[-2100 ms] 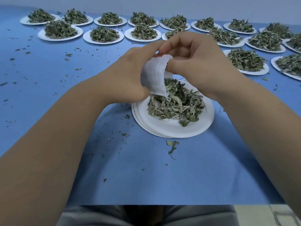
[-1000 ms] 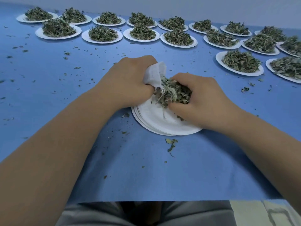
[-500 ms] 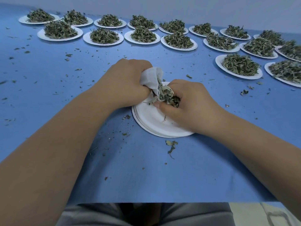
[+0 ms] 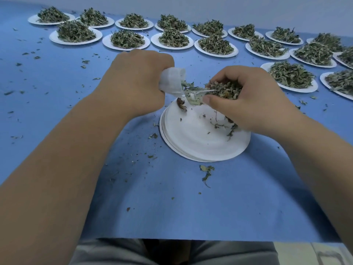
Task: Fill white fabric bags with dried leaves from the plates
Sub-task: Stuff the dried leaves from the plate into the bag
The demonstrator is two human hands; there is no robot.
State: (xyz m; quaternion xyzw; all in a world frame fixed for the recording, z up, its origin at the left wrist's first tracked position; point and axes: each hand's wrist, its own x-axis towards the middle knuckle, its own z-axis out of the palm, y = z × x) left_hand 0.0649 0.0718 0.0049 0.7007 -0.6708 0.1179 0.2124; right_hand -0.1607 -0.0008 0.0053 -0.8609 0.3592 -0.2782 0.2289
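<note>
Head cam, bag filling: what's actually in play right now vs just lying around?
In play: left hand, grip on white fabric bag; right hand, holding a fistful of dried leaves; near stack of paper plates, nearly bare.
Lying about: heaped plates farther back, queued; leaf sprig before the stack; crumbs across blue table cover.

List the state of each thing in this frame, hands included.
left hand: grips the white fabric bag.
white fabric bag: held up, leaves trailing from its mouth.
right hand: clutches a clump of dried leaves beside the bag.
near plate: almost bare, a few scraps left.
far plates: heaped with leaves.
table: littered with leaf bits.
</note>
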